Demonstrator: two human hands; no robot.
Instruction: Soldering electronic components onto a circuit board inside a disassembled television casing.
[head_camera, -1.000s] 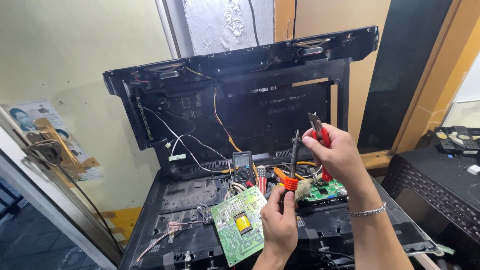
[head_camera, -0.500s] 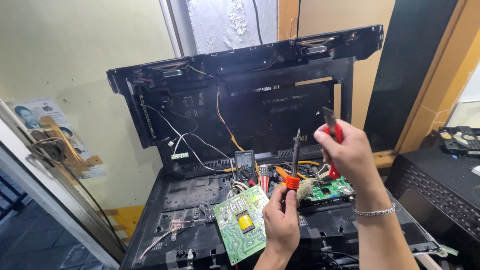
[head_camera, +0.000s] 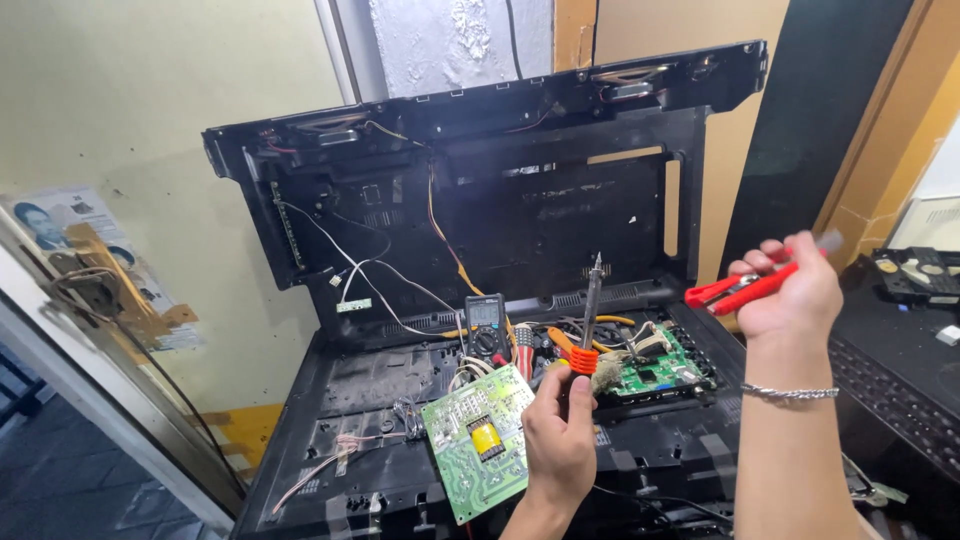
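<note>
So, fingers first: the left hand (head_camera: 560, 435) is wrapped tight around a soldering iron (head_camera: 588, 320), gripping it just under the orange collar with the tip pointing straight up, right over the middle of the opened TV chassis (head_camera: 380, 400). The right hand (head_camera: 790, 295) is clenched on a pair of red-handled cutters (head_camera: 745, 287), held out to the side at about shoulder height, well clear of the boards.

Looks to me like a pause between solder jobs, tools up, nothing touching the work. The green power board (head_camera: 478, 440) sits tilted just left of the iron hand, and the smaller green main board (head_camera: 665, 368) is behind and to the right, with a multimeter (head_camera: 487, 325) and a tangle of wires between them. Next move, I'd guess, needs the iron tip brought down steady onto a joint and the cutters swung back in, minding those loose leads.

Compared with a second ago, the right hand has drifted out from above the main board towards the right, and the cutters now lie nearly level instead of pointing up. The iron hand has barely budged.
</note>
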